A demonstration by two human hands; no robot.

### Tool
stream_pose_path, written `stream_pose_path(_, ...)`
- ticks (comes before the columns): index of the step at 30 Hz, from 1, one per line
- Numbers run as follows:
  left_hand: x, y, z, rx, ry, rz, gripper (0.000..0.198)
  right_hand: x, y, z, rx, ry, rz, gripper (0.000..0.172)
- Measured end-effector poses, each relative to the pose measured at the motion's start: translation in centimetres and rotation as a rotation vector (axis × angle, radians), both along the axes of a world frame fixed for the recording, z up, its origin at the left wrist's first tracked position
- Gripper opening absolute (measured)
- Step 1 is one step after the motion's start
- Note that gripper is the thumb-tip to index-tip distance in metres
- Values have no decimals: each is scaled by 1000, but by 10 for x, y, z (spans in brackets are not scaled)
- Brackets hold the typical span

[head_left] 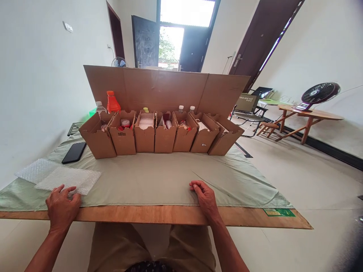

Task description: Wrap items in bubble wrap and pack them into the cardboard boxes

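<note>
At the near left edge of the cloth, my left hand rests with its fingers apart and bent. Its fingertips lie at the near edge of a bubble wrap sheet; whether they press on it I cannot tell. A second bubble wrap sheet lies partly under the first. My right hand rests on the cloth near the table's front edge, thumb against curled fingers, with nothing visible in it. Beyond both hands, several open cardboard boxes stand in a row, holding bottles and packed items.
A tall cardboard panel rises behind the boxes. At left lies a black phone. Green cloth covers the wooden table. An orange bottle sticks up behind the boxes. On the right are a folding chair and a fan.
</note>
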State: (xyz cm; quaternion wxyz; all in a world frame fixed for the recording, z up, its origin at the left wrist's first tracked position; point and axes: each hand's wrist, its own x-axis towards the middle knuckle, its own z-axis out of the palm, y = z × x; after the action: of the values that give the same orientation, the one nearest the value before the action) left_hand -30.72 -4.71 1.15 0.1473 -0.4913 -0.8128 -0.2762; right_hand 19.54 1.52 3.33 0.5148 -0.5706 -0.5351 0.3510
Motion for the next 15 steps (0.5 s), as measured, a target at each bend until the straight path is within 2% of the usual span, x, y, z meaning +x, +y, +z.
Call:
stream_pose_path(9,-5,3,-5,48,22,18,42,-2,1,-3,38,49,-9,34)
stream_pose_path(15,-10,3,-13,73,8,20,40,-2,-2,-2,50,23,1,36)
